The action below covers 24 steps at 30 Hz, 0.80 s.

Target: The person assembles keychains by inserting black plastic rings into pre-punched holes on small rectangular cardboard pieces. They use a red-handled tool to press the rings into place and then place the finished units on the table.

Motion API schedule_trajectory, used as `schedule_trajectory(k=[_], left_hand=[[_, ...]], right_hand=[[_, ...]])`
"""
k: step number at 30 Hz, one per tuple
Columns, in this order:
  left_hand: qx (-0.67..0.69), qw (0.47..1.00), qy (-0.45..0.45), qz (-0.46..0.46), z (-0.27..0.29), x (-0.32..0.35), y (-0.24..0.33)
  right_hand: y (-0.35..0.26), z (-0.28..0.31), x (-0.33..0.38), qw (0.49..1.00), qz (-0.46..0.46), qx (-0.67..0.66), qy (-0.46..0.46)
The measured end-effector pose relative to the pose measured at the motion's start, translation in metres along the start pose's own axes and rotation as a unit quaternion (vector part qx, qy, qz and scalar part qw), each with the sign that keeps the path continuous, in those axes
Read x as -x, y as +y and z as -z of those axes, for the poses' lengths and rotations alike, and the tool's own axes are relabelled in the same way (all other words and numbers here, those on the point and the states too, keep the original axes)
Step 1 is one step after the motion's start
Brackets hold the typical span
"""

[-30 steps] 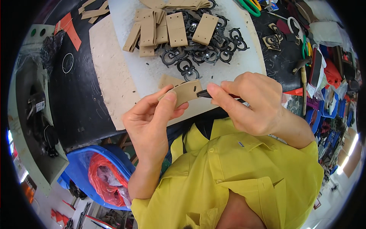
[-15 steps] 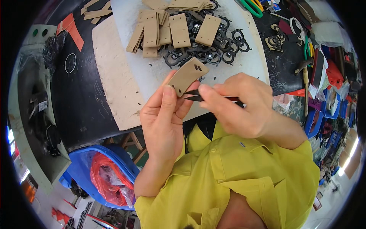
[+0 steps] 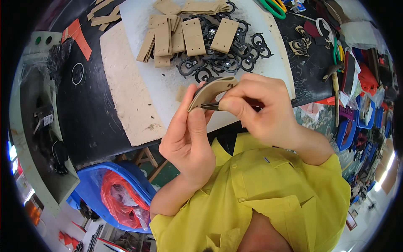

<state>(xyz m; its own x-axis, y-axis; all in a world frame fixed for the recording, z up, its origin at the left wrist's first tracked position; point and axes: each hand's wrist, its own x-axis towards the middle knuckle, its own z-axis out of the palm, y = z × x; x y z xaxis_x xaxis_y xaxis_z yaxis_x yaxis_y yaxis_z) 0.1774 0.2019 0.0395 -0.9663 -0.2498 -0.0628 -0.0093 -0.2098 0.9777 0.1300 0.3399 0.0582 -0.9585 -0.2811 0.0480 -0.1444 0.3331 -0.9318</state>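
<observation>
My left hand (image 3: 189, 138) is closed, pinching a tan leather-like strip (image 3: 212, 91) between thumb and fingers. The strip is bowed, with small dark slots near its right end. Something dark shows behind its upper edge; I cannot tell what. My right hand (image 3: 262, 109) grips a pair of black tweezers (image 3: 210, 106), whose tips touch the strip's lower left end beside my left thumb. Just beyond both hands lies a pile of black ring-shaped buckles (image 3: 228, 63). Several flat tan strips with punched holes (image 3: 193, 37) rest on and beside that pile.
A white sheet (image 3: 145, 73) and a beige board (image 3: 121, 84) cover part of the black table (image 3: 84, 113). A hammer (image 3: 335, 82) and finished-looking tan pieces with rings (image 3: 300, 45) sit at the right. A blue bin (image 3: 90, 185) with red plastic stands below left.
The strip has turned and now bows between my hands. The tweezers' tips have closed in on its lower left end. My left hand has shifted slightly right and down.
</observation>
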Motion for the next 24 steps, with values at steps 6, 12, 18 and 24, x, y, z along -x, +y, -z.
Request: schedule_trajectory(k=[6, 12, 18, 24], left_hand=[[0.011, 0.993, 0.003, -0.121, 0.007, -0.019, 0.001], [-0.205, 0.947, -0.118, -0.216, 0.023, -0.025, -0.010], [0.164, 0.942, -0.121, 0.265, 0.033, -0.016, 0.000], [0.189, 0.934, -0.106, 0.282, 0.024, -0.016, 0.007]], right_hand=[[0.011, 0.016, 0.006, 0.983, -0.116, -0.117, -0.076], [0.012, 0.019, 0.005, 0.865, -0.277, -0.419, -0.002], [0.015, 0.018, 0.008, 0.961, -0.146, -0.233, -0.006], [0.018, 0.016, 0.009, 0.918, -0.225, -0.317, -0.079]])
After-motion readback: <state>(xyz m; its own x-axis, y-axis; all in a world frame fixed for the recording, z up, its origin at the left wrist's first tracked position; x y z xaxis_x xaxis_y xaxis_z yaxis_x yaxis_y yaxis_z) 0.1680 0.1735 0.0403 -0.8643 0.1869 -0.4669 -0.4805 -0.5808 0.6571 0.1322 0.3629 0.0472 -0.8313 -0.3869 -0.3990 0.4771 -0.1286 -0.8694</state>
